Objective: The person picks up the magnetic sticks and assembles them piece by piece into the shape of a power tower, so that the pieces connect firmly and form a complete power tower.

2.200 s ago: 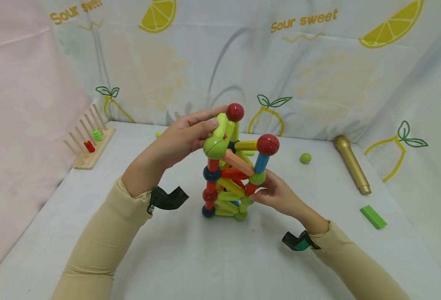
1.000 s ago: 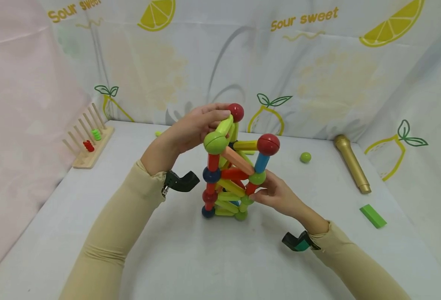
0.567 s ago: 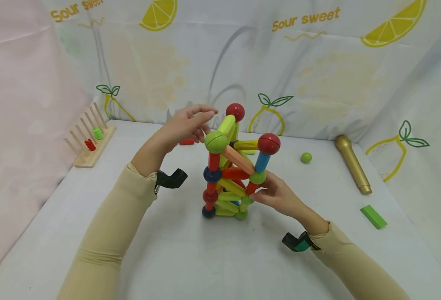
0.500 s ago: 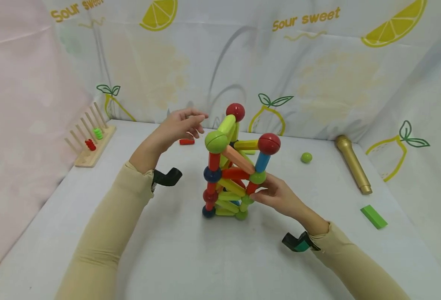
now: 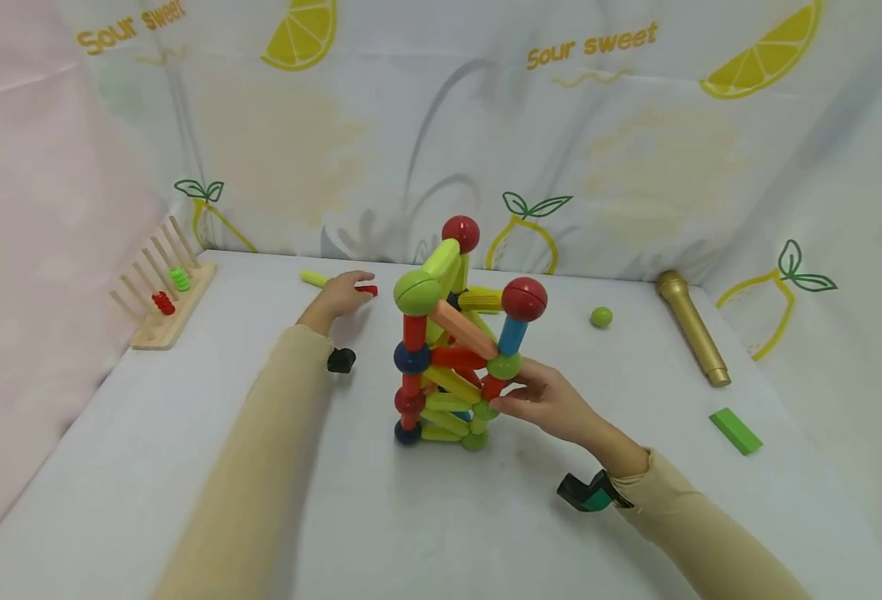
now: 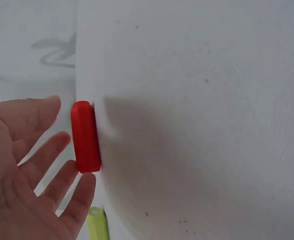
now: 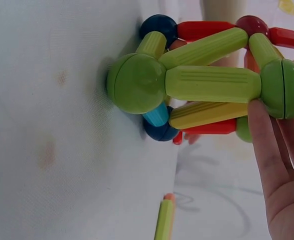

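A tower of colored magnetic sticks and balls (image 5: 450,360) stands upright on the white table in the head view. My right hand (image 5: 549,402) holds its right column low down, the thumb near a green ball (image 7: 281,90); in the right wrist view, fingertips touch that ball, while the hand's far side is cut off. Farther back, left of the tower, my left hand (image 5: 341,297) reaches to a red magnetic stick (image 6: 86,136) lying on the table. Its fingers are spread and loosely bent beside the stick, without closing around it. A lime stick (image 6: 97,223) lies close by.
A wooden counting rack (image 5: 174,307) with red and green rings stands at the left. On the right lie a green ball (image 5: 601,317), a gold microphone (image 5: 692,327) and a green block (image 5: 736,431). A lemon-print curtain (image 5: 381,125) rises behind the table.
My left hand has let go of the lime stick at the tower's top, moving left and down to the red stick on the table. The right hand keeps its hold; the head view has shifted slightly.
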A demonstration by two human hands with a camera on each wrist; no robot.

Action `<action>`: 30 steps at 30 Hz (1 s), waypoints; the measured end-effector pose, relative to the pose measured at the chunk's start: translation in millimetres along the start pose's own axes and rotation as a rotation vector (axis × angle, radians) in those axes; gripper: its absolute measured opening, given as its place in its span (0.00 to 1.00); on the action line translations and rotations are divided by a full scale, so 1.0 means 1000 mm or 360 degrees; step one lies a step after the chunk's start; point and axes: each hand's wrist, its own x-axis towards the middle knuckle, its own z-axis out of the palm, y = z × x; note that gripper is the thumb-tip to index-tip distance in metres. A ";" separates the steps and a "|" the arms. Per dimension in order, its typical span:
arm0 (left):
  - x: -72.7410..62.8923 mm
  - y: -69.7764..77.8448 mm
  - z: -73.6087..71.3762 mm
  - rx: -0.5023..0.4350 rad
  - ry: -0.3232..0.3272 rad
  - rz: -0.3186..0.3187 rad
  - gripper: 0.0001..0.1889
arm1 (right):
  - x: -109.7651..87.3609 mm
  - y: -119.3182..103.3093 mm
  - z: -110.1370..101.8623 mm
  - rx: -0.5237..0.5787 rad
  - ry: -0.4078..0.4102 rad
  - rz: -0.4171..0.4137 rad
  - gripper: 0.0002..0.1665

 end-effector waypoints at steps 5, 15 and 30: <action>-0.004 0.001 0.006 0.0162 0.0095 -0.0032 0.19 | 0.001 0.000 0.001 -0.0007 0.0005 0.0005 0.20; -0.055 0.027 -0.038 -0.0593 0.0363 0.0130 0.21 | 0.002 0.001 0.004 0.0005 0.0002 0.0006 0.19; -0.194 0.166 -0.055 -0.0316 0.0448 0.1608 0.11 | -0.001 -0.002 0.004 0.0024 0.0021 -0.0007 0.21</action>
